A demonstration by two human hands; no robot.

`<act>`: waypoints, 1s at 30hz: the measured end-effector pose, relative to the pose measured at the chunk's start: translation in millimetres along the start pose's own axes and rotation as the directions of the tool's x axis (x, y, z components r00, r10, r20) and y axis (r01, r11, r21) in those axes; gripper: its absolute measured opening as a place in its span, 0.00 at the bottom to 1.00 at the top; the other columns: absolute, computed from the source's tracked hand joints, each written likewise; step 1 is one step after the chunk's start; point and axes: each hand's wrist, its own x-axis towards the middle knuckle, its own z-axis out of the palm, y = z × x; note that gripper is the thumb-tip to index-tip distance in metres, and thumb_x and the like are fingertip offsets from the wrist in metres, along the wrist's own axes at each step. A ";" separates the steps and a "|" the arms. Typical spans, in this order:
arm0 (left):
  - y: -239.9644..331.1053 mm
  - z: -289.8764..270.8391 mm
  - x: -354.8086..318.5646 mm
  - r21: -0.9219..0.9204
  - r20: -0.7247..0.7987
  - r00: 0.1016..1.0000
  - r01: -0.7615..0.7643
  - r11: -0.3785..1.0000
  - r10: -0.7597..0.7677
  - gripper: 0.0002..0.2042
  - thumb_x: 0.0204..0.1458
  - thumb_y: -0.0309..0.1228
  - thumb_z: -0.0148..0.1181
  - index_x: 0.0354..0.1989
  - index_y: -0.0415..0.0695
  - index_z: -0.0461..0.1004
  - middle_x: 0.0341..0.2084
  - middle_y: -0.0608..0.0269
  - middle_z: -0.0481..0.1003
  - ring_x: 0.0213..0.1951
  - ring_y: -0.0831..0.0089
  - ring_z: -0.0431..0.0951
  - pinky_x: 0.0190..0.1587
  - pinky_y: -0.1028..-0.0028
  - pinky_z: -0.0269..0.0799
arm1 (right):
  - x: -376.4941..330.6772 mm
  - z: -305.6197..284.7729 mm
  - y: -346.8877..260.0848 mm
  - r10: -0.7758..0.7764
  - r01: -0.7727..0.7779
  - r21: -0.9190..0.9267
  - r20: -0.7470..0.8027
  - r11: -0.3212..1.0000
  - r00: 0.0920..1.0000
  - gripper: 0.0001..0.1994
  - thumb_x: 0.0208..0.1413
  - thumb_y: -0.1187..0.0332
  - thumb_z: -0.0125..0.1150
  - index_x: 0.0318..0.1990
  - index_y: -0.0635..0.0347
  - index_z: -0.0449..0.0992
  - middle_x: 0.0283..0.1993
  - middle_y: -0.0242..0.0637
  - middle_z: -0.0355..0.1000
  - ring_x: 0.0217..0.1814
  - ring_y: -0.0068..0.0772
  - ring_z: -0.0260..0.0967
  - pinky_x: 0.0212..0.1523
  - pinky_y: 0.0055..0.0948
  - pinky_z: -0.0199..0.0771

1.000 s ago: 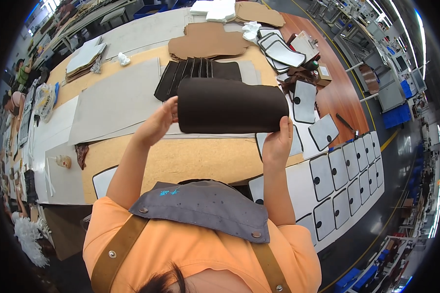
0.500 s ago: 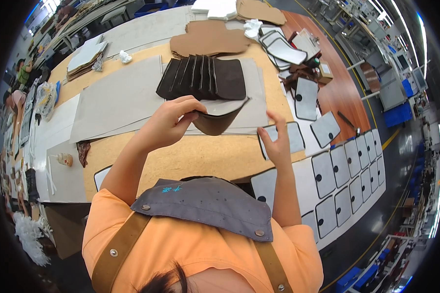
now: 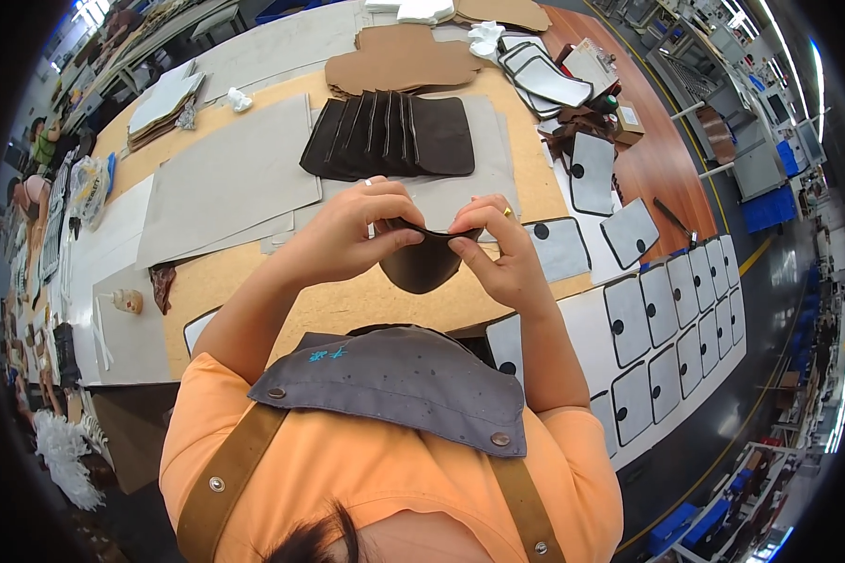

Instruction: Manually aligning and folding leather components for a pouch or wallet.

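Both of my hands pinch the top edge of a dark brown leather piece [image 3: 424, 265], which hangs folded below my fingers over the tan worktable [image 3: 347, 305]. My left hand [image 3: 352, 228] grips its left end and my right hand [image 3: 493, 246], wearing a ring, grips its right end. Just beyond my hands, a fanned row of several dark brown leather pieces [image 3: 390, 136] lies on a grey sheet [image 3: 469, 188].
A large grey sheet [image 3: 225, 178] lies to the left. Tan cut shapes [image 3: 399, 61] sit at the far end. Grey panels with dark holes [image 3: 667, 319] lie in rows on the right. Other people [image 3: 30, 192] are at the far left.
A second ago I held the dark piece up wide between both hands. It came down, and now both hands pinch its folded top edge close together.
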 end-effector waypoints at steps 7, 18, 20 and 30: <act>-3.1 5.1 0.9 -0.219 0.015 0.996 0.089 0.972 -0.088 0.05 0.48 0.29 0.62 0.30 0.41 0.76 0.24 0.67 0.70 0.28 0.76 0.69 0.29 0.76 0.65 | 5.1 1.8 6.7 -0.031 0.036 -0.058 0.088 0.998 0.996 0.05 0.46 0.71 0.64 0.28 0.58 0.74 0.32 0.32 0.67 0.44 0.35 0.61 0.53 0.36 0.54; -17.4 15.5 -2.5 -0.505 0.025 0.959 0.255 0.824 -0.281 0.04 0.46 0.26 0.64 0.27 0.41 0.75 0.25 0.68 0.71 0.30 0.79 0.69 0.34 0.78 0.64 | 2.4 -1.4 27.3 0.168 -0.150 0.150 -0.113 0.977 0.979 0.08 0.55 0.69 0.55 0.42 0.58 0.71 0.39 0.32 0.68 0.50 0.32 0.61 0.56 0.31 0.56; -19.3 15.7 -3.8 -0.382 -0.123 0.941 0.249 0.890 -0.316 0.04 0.45 0.25 0.64 0.26 0.41 0.75 0.25 0.67 0.72 0.29 0.77 0.70 0.33 0.76 0.64 | -8.9 -9.4 53.0 0.352 -0.312 0.209 -0.193 0.927 0.916 0.11 0.58 0.64 0.51 0.45 0.60 0.69 0.42 0.34 0.68 0.51 0.33 0.62 0.55 0.30 0.58; -94.5 147.8 -53.6 0.175 0.376 0.913 -0.240 0.955 0.161 0.09 0.43 0.31 0.58 0.32 0.42 0.73 0.36 0.60 0.71 0.43 0.63 0.70 0.42 0.68 0.69 | -91.7 31.4 193.2 0.820 -0.686 0.726 0.364 0.047 0.442 0.23 0.62 0.52 0.44 0.52 0.62 0.68 0.48 0.37 0.71 0.49 0.27 0.69 0.49 0.28 0.69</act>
